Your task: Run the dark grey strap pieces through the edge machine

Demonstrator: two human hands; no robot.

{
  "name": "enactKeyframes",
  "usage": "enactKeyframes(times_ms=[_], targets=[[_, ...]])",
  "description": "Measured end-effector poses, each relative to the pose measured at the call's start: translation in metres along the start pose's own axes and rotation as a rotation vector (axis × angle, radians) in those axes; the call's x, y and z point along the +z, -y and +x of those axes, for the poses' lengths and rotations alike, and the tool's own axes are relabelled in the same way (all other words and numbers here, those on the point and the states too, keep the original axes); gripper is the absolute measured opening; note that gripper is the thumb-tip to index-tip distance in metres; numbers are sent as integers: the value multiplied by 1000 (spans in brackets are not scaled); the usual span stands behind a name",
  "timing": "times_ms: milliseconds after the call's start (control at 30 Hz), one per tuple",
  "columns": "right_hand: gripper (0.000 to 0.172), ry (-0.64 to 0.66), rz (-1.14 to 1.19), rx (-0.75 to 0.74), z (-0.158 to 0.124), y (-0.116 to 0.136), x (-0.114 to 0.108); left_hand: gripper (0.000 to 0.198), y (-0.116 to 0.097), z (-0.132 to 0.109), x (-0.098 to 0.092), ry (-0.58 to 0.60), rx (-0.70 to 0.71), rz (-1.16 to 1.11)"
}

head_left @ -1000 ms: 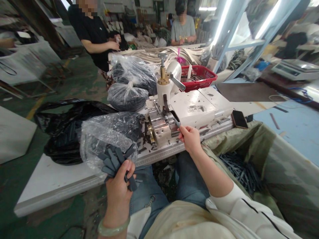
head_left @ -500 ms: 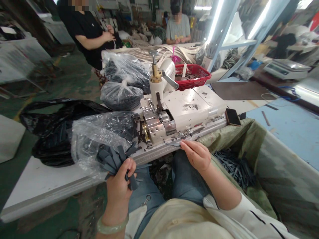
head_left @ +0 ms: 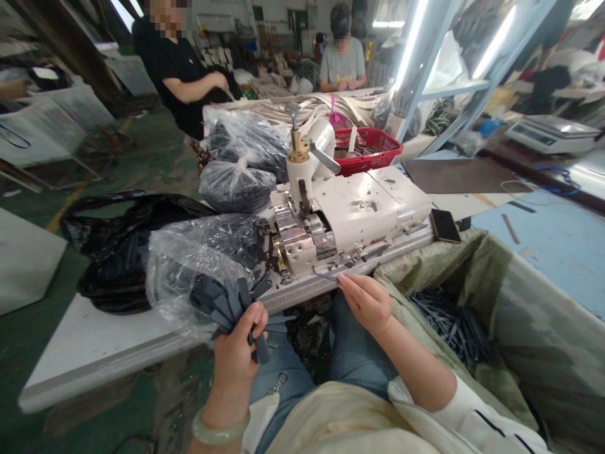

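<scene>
A bunch of dark blue-grey strips (head_left: 225,304) is gripped in my left hand (head_left: 240,343), fanned out in front of a clear plastic bag (head_left: 177,261). My right hand (head_left: 366,301) pinches one thin blue-grey strip (head_left: 325,276) by its end, at the table's front edge. The strip's far end points left, just below the metal front of a cream-coloured machine (head_left: 363,202). That machine carries a brass and steel post (head_left: 297,151) with a lever. I cannot tell the strips' exact material.
Right of my legs, a green cloth-lined bin (head_left: 501,277) holds many dark strips. A phone (head_left: 445,226) lies by the machine. A black plastic bag (head_left: 118,246) sits at left; a red basket (head_left: 366,151) stands behind. Two people are across the table.
The view has shifted slightly, so most things appear further right. My right hand has moved a little left and down relative to the machine, and its strip now shows edge-on.
</scene>
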State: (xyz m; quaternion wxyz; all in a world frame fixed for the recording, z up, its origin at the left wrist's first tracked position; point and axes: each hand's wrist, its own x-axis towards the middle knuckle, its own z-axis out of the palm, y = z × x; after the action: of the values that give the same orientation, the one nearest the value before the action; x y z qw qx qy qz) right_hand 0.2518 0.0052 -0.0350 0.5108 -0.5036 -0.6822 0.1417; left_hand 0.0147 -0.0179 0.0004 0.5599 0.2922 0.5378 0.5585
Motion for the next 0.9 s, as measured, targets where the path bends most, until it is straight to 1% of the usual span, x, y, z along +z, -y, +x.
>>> enactKeyframes(times_ms=[67,100,167,200,267,333,433,600,700,767,833,867,900], targets=[[17,-19,92,217,16,3,13,34,1,0,0,4,-8,3],[19,-22,180,347,25,4,21,34,1,-1,0,6,-8,-2],[25,-25,420,589,43,4,35,34,1,-1,-1,3,-5,-16],[27,-41,545,677,51,3,41,34,1,-1,-1,-1,-3,-23],[27,-91,736,782,65,1,51,35,-1,-2,-2,-13,-3,-30],[27,-129,826,828,75,1,58,35,-2,-2,-4,-27,-4,-33],[27,-158,855,845,83,1,64,34,-4,-3,-6,-53,12,-30],[25,-189,817,840,88,-1,70,34,-3,-2,-7,-50,7,-30],[24,-196,755,810,90,-3,69,34,0,-1,-8,-67,-10,-37],[25,-210,669,775,88,-4,64,33,1,0,-8,-65,-9,-43],[26,-229,488,671,82,-5,55,33,2,0,-8,-60,-9,-38],[26,-237,362,577,76,-5,50,33,2,0,-8,-59,-9,-34],[25,-240,230,449,70,-6,44,34,2,0,-8,-62,-8,-30]])
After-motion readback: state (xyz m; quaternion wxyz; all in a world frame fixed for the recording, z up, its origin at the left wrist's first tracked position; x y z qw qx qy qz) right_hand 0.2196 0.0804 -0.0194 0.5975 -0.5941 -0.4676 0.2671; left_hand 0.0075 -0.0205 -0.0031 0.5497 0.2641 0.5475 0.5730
